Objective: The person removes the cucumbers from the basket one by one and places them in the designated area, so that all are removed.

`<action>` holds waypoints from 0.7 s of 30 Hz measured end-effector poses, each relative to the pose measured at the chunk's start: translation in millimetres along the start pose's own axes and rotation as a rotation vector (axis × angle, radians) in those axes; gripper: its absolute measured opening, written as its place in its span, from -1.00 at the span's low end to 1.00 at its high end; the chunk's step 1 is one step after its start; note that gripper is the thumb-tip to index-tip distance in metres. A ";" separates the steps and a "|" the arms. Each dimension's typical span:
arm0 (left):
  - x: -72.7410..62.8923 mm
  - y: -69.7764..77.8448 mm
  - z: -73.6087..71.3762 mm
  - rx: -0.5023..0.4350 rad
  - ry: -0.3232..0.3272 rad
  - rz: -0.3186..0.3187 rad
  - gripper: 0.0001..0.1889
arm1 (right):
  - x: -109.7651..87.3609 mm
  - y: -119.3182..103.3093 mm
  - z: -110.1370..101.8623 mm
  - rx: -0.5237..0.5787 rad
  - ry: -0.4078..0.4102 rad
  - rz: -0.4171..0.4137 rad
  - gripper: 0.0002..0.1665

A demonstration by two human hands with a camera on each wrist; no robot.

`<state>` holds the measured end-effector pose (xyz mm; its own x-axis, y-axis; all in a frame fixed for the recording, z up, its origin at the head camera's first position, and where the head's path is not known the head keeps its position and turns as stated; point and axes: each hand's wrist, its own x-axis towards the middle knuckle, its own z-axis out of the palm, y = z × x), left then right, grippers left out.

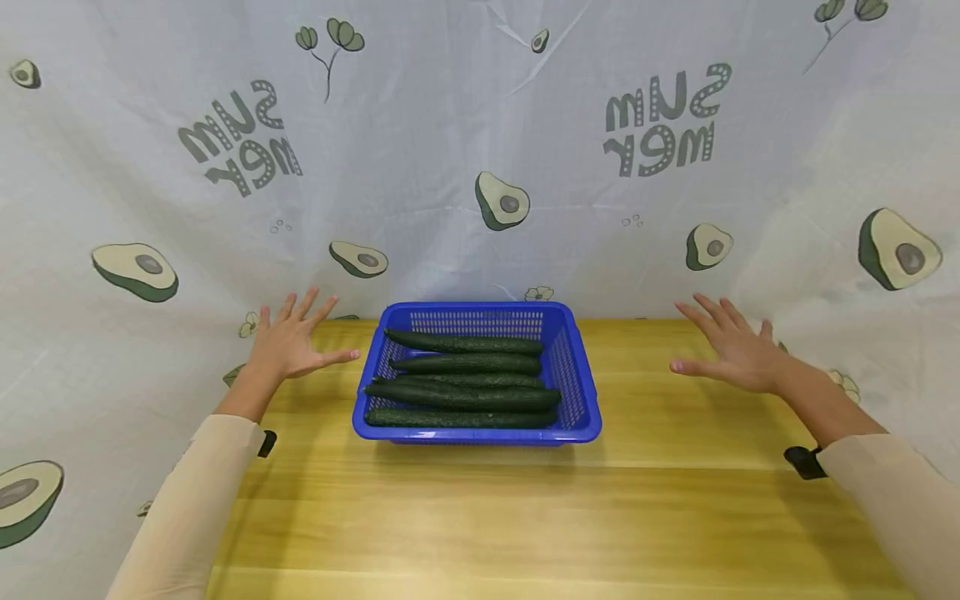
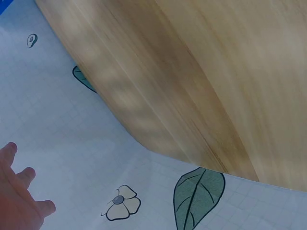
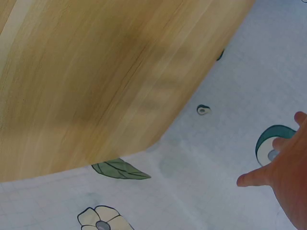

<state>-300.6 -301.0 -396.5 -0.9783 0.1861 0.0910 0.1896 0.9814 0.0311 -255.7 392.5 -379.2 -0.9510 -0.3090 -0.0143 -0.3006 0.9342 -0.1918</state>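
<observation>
A blue plastic basket (image 1: 588,392) with mesh sides stands near the table's far edge in the head view. Several long dark green cucumbers (image 1: 465,395) lie lengthwise inside it, side by side. To the basket's left, my left hand (image 1: 292,340) is held with fingers spread, its thumb pointing at the basket but apart from it. My right hand (image 1: 738,348) is likewise spread, farther off on the right side. Neither hand holds anything. In the wrist views, only parts of the left hand (image 2: 19,196) and right hand (image 3: 288,167) show at the frame edges.
The wooden table (image 1: 480,517) has light and dark planks. Behind it and along both sides hangs a white cloth (image 1: 435,150) printed with avocados, flowers and lettering. Dark bands (image 1: 806,462) show at both wrists, beside beige sleeves (image 1: 198,492).
</observation>
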 end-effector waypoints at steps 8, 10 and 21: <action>0.6 3.4 0.8 0.014 -0.005 0.010 0.18 | -0.5 -0.2 0.2 0.007 0.017 -0.002 0.24; 0.2 3.7 1.7 0.006 0.000 0.014 0.17 | -0.2 -1.7 0.4 0.013 0.026 -0.010 0.23; -6.4 6.1 7.1 -0.085 0.061 0.070 0.09 | 11.8 -21.4 4.3 0.066 0.088 -0.059 0.07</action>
<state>-293.7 -295.8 -404.0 -0.9561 0.2481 0.1557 0.2659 0.9581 0.1067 -260.2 368.1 -379.5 -0.9354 -0.3435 0.0843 -0.3535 0.9003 -0.2540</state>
